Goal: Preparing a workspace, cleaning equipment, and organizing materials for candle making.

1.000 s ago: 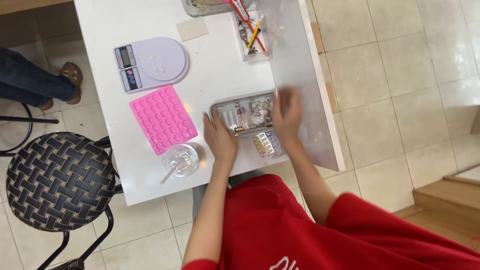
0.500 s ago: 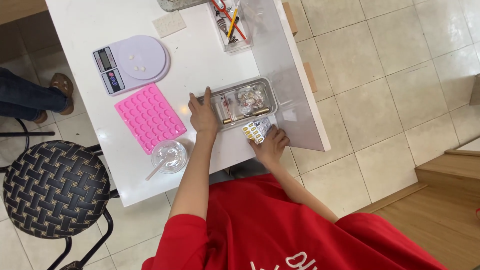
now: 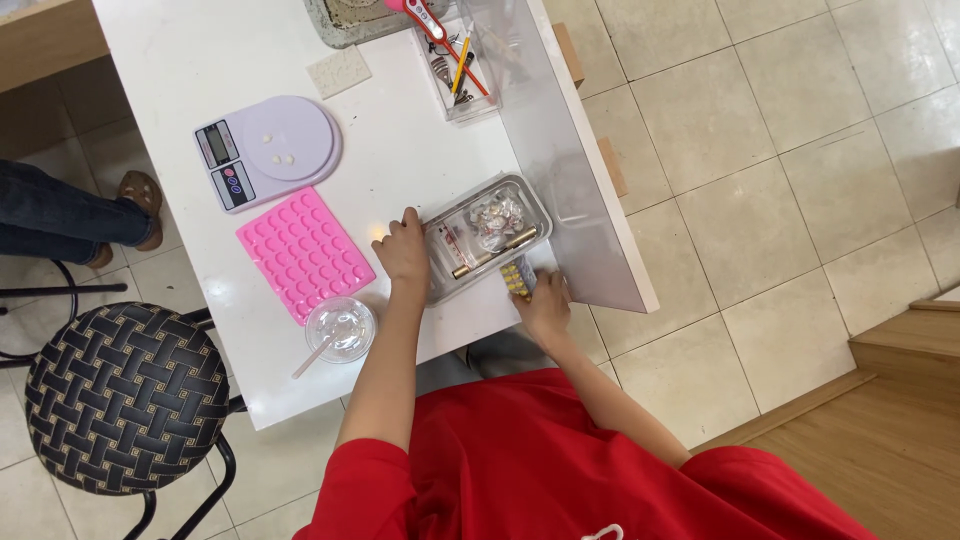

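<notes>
The left hand is laid against the nine o'clock rim of a shallow metal tray, its fingers curled over the edge so that the tray is gripped there. The tray rests on the white table, near its front edge, and is filled with small wrapped pieces and a long brass-coloured bar. The right hand is seen at five o'clock from the tray, just beside its corner, closed on a small pack of yellow pieces that touches the tray's rim. At nine o'clock from the left hand a pink silicone mould lies flat, and at seven o'clock from that hand a clear cup with a stick in it stands near the table's edge. A lilac kitchen scale is placed at eleven o'clock from the mould. At twelve o'clock from the tray a clear box of pencils is set beside a clear upright panel. A woven black stool stands on the floor at eight o'clock from the cup
</notes>
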